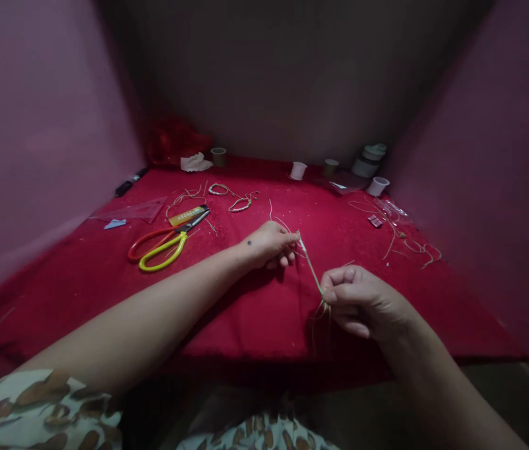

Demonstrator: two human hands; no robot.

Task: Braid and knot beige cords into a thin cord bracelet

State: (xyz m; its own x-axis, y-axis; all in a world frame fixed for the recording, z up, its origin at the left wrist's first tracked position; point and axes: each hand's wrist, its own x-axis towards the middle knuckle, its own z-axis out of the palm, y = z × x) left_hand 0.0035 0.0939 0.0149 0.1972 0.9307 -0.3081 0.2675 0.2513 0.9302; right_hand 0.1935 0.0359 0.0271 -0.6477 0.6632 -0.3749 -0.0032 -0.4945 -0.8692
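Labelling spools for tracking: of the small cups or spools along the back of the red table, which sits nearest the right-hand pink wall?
The small white cup-shaped spool at the table's right rear. The white one and the two tan ones stand farther left.

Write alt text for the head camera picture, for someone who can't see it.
Two bare hands stretch a thin cord taut over a red cloth table: left hand pinches the far end, right hand the near end. Scissors lie to the left.

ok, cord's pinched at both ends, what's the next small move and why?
Probably a gentle pull apart to snug the braid. The left hand pinches the far end of the cord, the right hand pinches the near end, and loose strands hang below the right hand's grip.
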